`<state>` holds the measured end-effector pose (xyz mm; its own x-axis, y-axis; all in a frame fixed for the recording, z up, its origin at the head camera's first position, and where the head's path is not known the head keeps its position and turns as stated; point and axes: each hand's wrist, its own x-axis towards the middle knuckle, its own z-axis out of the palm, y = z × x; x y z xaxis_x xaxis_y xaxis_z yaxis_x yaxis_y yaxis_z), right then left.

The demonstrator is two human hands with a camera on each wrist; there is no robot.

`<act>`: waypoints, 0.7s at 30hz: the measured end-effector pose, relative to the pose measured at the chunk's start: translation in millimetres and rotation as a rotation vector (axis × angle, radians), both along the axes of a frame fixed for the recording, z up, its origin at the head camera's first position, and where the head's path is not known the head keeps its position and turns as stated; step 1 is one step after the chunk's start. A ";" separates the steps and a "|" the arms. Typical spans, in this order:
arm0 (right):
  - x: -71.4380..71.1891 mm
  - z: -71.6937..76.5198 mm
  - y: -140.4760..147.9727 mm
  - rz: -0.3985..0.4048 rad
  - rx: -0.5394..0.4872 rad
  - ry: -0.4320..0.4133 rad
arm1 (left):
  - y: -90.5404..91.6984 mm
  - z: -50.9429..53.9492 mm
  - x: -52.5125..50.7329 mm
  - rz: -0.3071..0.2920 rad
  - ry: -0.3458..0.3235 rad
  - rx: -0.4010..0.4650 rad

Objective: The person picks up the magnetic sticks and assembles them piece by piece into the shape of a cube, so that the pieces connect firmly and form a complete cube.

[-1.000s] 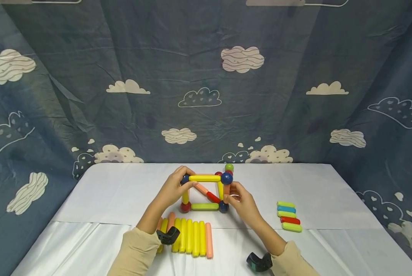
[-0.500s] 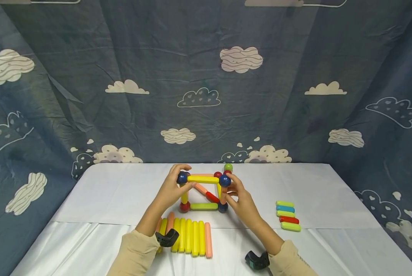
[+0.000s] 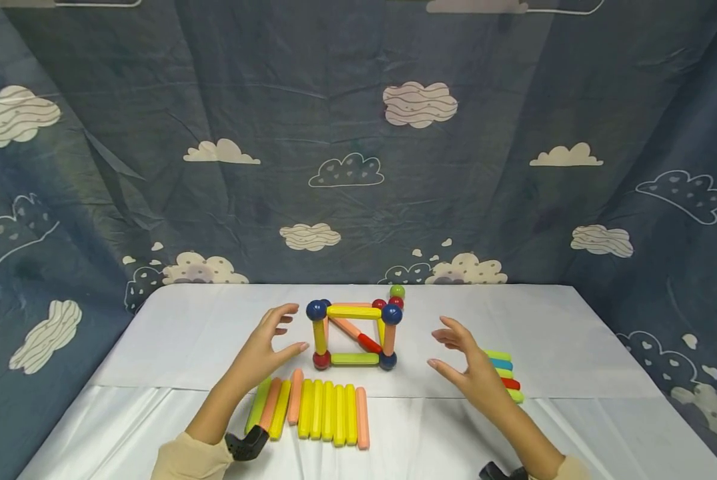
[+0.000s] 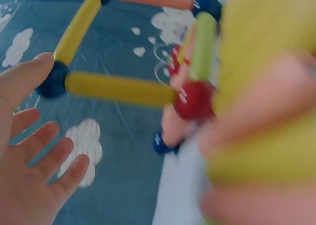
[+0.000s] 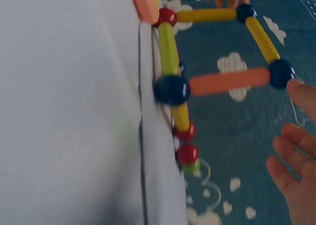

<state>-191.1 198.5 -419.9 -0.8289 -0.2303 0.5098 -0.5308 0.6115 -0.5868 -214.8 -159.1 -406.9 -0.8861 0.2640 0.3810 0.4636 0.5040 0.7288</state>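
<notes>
A box-shaped frame of coloured rods and balls stands upright on the white table. Its near side has a yellow top rod (image 3: pixel 354 312), a green bottom rod (image 3: pixel 355 359), a yellow left post (image 3: pixel 319 337) and an orange right post (image 3: pixel 389 339). Blue balls (image 3: pixel 391 314) sit at three near corners, and a red ball (image 3: pixel 321 361) at the lower left. Left of the frame, my left hand (image 3: pixel 263 347) is held apart from it, fingers spread and holding nothing. My right hand (image 3: pixel 471 363) hovers to its right, also spread, partly covering a short stack of rods.
In front of the frame lies a row of yellow rods (image 3: pixel 329 412) with orange and green ones. Short coloured rods (image 3: pixel 512 385) lie at the right. A green ball (image 3: pixel 397 291) and red balls (image 3: pixel 396 303) are behind the frame. A cloud-patterned curtain (image 3: pixel 346 207) hangs behind.
Both hands have let go of the frame's upper corners and moved outward, left and right. The yellow top rod now spans two blue balls and the frame stands by itself.
</notes>
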 end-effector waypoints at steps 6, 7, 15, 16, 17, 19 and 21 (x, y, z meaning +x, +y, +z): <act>28.0 -10.8 50.9 -0.072 0.091 -0.096 | -30.3 -18.0 25.7 0.062 -0.169 -0.131; 31.3 -12.7 57.6 -0.093 0.113 -0.117 | -33.6 -20.9 29.1 0.071 -0.211 -0.159; 36.6 -27.8 87.3 -0.212 0.267 -0.412 | -51.4 -37.5 48.5 0.014 -0.425 -0.282; 35.2 -29.9 89.0 -0.218 0.279 -0.427 | -51.9 -38.2 49.5 0.003 -0.433 -0.283; 33.9 -31.9 90.2 -0.227 0.293 -0.434 | -52.0 -38.7 50.1 -0.006 -0.439 -0.277; 31.5 -35.2 91.3 -0.248 0.324 -0.440 | -51.2 -38.8 50.3 -0.004 -0.439 -0.279; 30.4 -37.7 90.6 -0.275 0.346 -0.449 | -50.1 -37.9 50.0 0.014 -0.433 -0.288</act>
